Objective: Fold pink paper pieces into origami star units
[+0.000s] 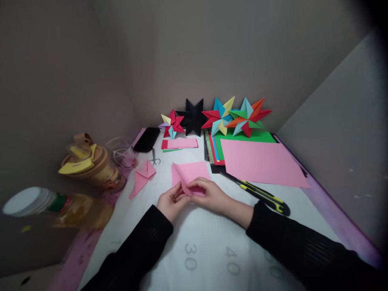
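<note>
Grey numerals 30 and 40 stood on the white desk; a third numeral, ending in 0, was partly covered by the right sleeve; a 1 stood near the left sleeve.

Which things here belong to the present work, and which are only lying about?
Seemingly for the work: pink square, held by left hand and right hand; folded pink piece; large pink sheet; cutter; scissors.

Probably lying about: phone; jar; cup.
</note>
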Action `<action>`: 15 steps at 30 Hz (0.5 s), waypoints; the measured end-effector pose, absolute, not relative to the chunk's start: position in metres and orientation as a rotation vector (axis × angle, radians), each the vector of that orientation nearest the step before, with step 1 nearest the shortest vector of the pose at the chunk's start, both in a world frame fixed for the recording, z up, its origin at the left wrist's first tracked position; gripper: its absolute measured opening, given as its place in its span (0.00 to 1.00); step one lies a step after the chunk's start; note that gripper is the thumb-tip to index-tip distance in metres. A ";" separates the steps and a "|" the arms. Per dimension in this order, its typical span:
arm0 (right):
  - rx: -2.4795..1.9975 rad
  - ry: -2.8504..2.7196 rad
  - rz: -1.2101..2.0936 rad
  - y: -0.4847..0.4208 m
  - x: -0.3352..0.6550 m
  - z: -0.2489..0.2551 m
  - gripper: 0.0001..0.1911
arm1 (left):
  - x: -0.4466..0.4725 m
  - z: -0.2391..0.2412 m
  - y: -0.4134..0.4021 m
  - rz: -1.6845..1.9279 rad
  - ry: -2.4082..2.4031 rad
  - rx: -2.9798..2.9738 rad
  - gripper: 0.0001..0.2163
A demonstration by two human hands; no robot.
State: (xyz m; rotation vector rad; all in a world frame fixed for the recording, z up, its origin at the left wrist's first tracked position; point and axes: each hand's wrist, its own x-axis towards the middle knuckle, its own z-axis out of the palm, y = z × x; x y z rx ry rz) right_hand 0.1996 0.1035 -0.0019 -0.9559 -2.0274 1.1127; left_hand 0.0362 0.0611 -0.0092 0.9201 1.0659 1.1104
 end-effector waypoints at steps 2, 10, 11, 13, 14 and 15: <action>-0.949 -2.030 1.110 0.104 0.199 -0.002 0.16 | 0.037 -0.008 0.060 1.105 1.087 0.927 0.33; -0.949 -2.034 1.105 0.103 0.199 -0.002 0.15 | 0.037 -0.005 0.059 1.090 1.139 0.997 0.29; -0.950 -2.032 1.107 0.103 0.199 -0.002 0.16 | 0.036 -0.006 0.059 1.088 1.148 1.004 0.29; -0.955 -2.026 1.114 0.103 0.200 -0.003 0.16 | 0.036 -0.009 0.059 1.088 1.202 1.010 0.29; -0.957 -2.024 1.117 0.103 0.200 -0.003 0.17 | 0.036 -0.010 0.059 1.088 1.238 1.011 0.30; -0.958 -2.021 1.119 0.103 0.200 -0.003 0.17 | 0.036 -0.011 0.059 1.089 1.271 1.010 0.31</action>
